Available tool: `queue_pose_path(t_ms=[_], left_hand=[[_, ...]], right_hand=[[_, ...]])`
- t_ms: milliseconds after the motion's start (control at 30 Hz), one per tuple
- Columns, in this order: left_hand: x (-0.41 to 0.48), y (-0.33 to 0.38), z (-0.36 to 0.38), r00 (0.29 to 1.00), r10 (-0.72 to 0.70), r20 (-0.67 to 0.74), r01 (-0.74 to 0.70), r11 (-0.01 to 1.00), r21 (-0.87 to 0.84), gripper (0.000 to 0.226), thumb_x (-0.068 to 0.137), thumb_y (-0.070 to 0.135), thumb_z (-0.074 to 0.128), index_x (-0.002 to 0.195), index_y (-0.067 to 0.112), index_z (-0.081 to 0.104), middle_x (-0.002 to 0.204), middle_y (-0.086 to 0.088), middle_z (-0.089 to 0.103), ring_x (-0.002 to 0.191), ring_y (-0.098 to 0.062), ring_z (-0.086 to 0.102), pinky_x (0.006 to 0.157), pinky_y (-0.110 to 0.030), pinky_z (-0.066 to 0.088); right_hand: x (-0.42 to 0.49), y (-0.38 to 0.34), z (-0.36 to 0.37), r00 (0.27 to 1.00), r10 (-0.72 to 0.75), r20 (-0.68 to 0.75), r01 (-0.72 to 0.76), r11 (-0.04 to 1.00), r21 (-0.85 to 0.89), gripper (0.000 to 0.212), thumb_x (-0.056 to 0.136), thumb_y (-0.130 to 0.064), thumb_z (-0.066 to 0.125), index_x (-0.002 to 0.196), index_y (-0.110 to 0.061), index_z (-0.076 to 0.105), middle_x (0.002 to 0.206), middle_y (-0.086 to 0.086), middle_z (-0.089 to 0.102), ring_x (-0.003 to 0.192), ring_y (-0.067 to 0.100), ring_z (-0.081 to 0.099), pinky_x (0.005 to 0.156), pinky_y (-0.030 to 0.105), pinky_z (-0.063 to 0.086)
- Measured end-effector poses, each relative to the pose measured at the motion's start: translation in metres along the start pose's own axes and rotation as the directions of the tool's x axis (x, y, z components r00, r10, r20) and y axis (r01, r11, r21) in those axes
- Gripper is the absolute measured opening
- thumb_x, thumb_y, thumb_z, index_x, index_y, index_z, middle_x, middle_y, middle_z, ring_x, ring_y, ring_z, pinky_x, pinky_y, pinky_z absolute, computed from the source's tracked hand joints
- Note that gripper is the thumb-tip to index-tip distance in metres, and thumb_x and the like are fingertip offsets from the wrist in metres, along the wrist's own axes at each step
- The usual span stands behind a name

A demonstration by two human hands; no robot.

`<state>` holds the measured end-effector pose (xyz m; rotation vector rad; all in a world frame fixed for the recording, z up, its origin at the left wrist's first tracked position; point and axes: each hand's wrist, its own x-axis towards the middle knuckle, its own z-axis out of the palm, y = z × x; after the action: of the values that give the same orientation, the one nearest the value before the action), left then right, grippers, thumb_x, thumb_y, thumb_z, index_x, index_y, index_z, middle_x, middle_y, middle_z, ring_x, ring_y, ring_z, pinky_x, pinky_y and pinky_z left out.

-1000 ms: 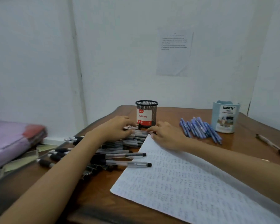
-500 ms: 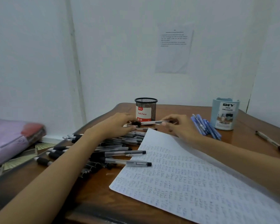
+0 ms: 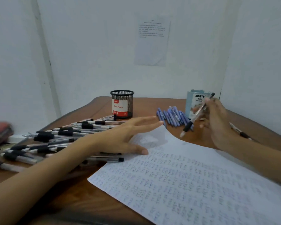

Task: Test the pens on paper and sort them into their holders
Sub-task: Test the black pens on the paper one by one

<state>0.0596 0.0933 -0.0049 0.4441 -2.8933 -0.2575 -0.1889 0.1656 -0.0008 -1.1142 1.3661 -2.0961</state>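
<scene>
– One sheet of paper point(image 3: 185, 184) nearest, full of scribble rows, flat on the brown table point(image 3: 88, 205), far corner curling up. Hands?
– Left hand point(image 3: 126, 137): fingers straight and spread, holding nothing, thumb tip at the sheet's left edge, palm over the pile of black pens point(image 3: 44, 136) left of the sheet.
– Right one?
– Right hand point(image 3: 217, 120) past the sheet's far edge, fingers curled round a clear pen point(image 3: 196, 116), black grip low, tip pointing down-left close to the table. Touching the wood? Can't tell.
– Behind that?
– Blue pens point(image 3: 172, 116) in a heap just left of the right hand. Black mesh holder point(image 3: 122, 103), labelled "Ball Pens", behind the black pile. Pale blue desk organizer point(image 3: 193, 101), "DIY" on it, behind the right hand. Single pen point(image 3: 237, 130) off to the right, apart.
– Wall?
– Printed notice point(image 3: 152, 41), text unreadable.
</scene>
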Motion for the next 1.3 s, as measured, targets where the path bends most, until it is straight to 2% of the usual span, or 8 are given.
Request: queue_pose_path(t_ms=[100,233,467,633,767,933,1133,1300], left_hand=[[-0.001,-0.001,0.001,1.000,-0.005,0.017,0.004,0.999,0.043,0.076,0.086,0.050,0.051,0.137,0.054,-0.004,0.146,0.028,-0.027,0.123,0.022,-0.025,0.107,-0.023,-0.004],[-0.003,-0.006,0.006,0.998,-0.044,0.042,0.038,0.990,0.139,0.058,0.084,0.059,0.045,0.139,0.051,0.025,0.141,0.023,-0.042,0.127,0.006,-0.040,0.109,-0.036,-0.011],[-0.001,-0.009,0.002,0.992,-0.118,0.032,0.110,0.976,0.189,0.062,0.074,0.079,0.037,0.120,0.041,0.052,0.150,0.023,-0.025,0.130,0.007,-0.033,0.109,-0.034,-0.008],[0.000,-0.002,0.003,0.987,-0.155,0.051,0.143,0.972,0.187,0.057,0.081,0.069,0.043,0.120,0.027,0.052,0.154,0.017,0.012,0.140,0.002,0.001,0.112,-0.028,0.001],[0.001,0.005,0.003,0.963,-0.238,0.123,0.236,0.971,0.029,0.054,0.085,0.060,0.045,0.128,0.027,0.044,0.140,0.013,0.040,0.124,-0.007,0.039,0.103,-0.024,0.036],[0.002,0.005,0.004,0.962,-0.231,0.145,0.225,0.973,0.057,0.068,0.085,0.060,0.041,0.146,0.038,0.020,0.130,0.012,0.041,0.112,-0.004,0.042,0.084,-0.012,0.034],[0.002,0.005,0.004,0.962,-0.221,0.158,0.231,0.972,-0.050,0.064,0.085,0.059,0.049,0.140,0.029,0.038,0.138,0.017,0.032,0.122,0.000,0.034,0.092,-0.009,0.031],[0.001,0.009,0.004,0.948,-0.229,0.222,0.255,0.962,-0.094,0.063,0.086,0.058,0.046,0.140,0.032,0.029,0.149,0.019,0.022,0.129,0.003,0.025,0.103,-0.016,0.022]], right_hand=[[0.000,-0.015,0.008,0.992,0.001,0.128,-0.005,0.999,0.033,0.020,0.101,-0.022,0.036,0.086,-0.018,0.047,0.054,-0.001,0.063,0.031,0.006,0.041,0.028,0.013,0.027],[-0.002,-0.014,0.011,0.953,0.166,0.253,-0.160,0.986,-0.042,0.017,0.099,-0.019,0.041,0.116,-0.016,0.040,0.068,0.008,0.054,0.031,0.003,0.035,0.029,0.012,0.025],[0.000,-0.028,0.006,0.882,0.288,0.372,-0.233,0.954,-0.187,0.047,0.095,-0.013,0.047,0.138,-0.031,0.038,0.065,0.004,0.058,0.035,0.003,0.037,0.030,0.015,0.031],[-0.009,-0.017,0.012,0.826,0.367,0.428,-0.293,0.928,-0.230,0.050,0.091,-0.013,0.054,0.135,-0.032,0.043,0.062,0.004,0.058,0.037,0.005,0.038,0.031,0.015,0.032],[-0.014,-0.004,0.027,0.788,0.455,0.414,-0.385,0.890,-0.246,0.041,0.092,-0.006,0.053,0.130,-0.021,0.046,0.064,0.009,0.054,0.032,0.003,0.035,0.029,0.013,0.028],[-0.017,0.010,0.033,0.775,0.486,0.405,-0.454,0.873,-0.179,0.036,0.091,-0.006,0.055,0.125,-0.014,0.048,0.057,0.005,0.055,0.032,0.002,0.034,0.028,0.012,0.028],[-0.015,0.005,0.024,0.793,0.441,0.421,-0.494,0.869,0.020,0.046,0.060,-0.015,0.070,0.103,-0.008,0.055,0.058,-0.001,0.050,0.032,0.002,0.035,0.029,0.009,0.032],[-0.009,0.007,0.018,0.834,0.435,0.340,-0.491,0.866,0.097,0.023,0.084,0.002,0.060,0.067,-0.008,0.048,0.044,0.000,0.047,0.030,0.003,0.040,0.033,0.012,0.041]])
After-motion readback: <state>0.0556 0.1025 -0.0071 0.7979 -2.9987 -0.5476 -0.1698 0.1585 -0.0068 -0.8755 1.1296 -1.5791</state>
